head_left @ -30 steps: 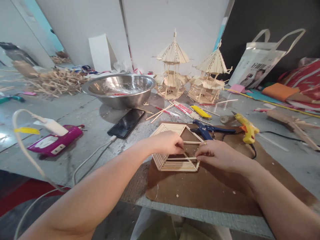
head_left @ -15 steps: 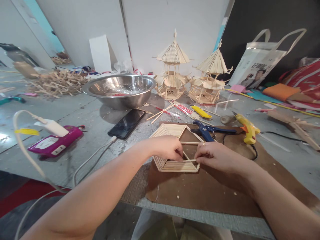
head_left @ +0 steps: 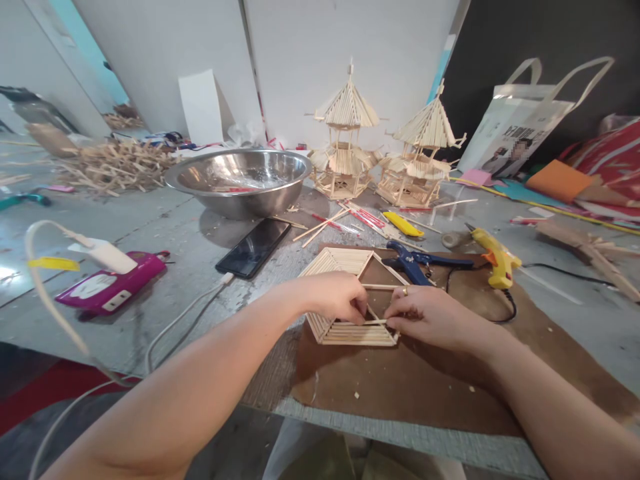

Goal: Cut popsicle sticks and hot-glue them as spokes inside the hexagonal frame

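Observation:
A hexagonal frame of thin wooden sticks (head_left: 345, 333) lies on a brown board (head_left: 370, 393) in front of me. Rows of sticks fill its left and near sides, while its right part shows gaps. My left hand (head_left: 345, 298) reaches over the frame, its fingers pinched on one end of a wooden stick (head_left: 375, 323). The stick's other end is between the thumb and fingers of my right hand (head_left: 415, 312), which wears a ring. It lies along the inner edge of the near row. Blue-handled cutters (head_left: 415, 261) rest just behind the frame.
A yellow glue gun (head_left: 495, 257) stands to the right with its cord. Behind are a metal bowl (head_left: 240, 180), a phone (head_left: 255, 248) on a cable, a yellow cutter knife (head_left: 403, 224) and two stick pagodas (head_left: 345, 160). A purple power strip (head_left: 113, 283) sits left.
My right hand has shifted slightly left along the stick, closer to my left hand. The stick now sits a little nearer the row. My left hand has hardly moved.

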### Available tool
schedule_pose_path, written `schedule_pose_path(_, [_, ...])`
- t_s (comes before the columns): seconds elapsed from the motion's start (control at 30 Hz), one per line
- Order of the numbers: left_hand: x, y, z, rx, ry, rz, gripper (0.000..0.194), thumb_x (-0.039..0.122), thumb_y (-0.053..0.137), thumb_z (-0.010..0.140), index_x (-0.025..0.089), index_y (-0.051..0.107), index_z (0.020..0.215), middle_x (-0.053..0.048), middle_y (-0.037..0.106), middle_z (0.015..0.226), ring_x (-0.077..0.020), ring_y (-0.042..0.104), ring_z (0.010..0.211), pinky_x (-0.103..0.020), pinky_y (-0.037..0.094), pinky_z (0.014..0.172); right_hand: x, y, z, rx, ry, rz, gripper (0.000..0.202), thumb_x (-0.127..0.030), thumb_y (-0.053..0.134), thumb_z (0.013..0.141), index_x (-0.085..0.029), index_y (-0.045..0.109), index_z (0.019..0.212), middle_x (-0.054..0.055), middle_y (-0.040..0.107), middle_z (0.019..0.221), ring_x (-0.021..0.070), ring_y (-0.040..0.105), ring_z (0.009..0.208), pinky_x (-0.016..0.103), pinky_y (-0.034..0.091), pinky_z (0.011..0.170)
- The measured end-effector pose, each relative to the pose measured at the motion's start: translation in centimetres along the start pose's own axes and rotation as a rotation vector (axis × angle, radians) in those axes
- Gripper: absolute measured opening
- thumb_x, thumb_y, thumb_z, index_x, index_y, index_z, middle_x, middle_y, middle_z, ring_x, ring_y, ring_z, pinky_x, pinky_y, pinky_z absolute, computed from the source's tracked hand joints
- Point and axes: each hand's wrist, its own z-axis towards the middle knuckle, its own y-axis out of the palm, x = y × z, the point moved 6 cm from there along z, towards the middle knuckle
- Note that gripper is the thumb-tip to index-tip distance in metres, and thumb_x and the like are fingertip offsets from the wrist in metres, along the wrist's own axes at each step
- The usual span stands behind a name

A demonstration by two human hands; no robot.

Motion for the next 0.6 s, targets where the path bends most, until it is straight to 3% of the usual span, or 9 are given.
schedule_pose_path(0.6, [0.27, -0.15, -0.35, -0.019, 0.002, 0.014, 0.019, 0.030, 0.052, 0.068, 0.017, 0.063, 0.076, -0.001, 0.062, 0.069, -0.0086, 0.050, 0.056, -0.019, 0.032, 0.049, -0.17, -0.05, 0.09, 0.012, -0.022, 0.047, 0.023, -0.025, 0.041, 0.077, -0.022, 0.063, 0.076, 0.000, 0.061, 0.075, 0.0110, 0.052, 0.071, 0.022, 0.036, 0.064])
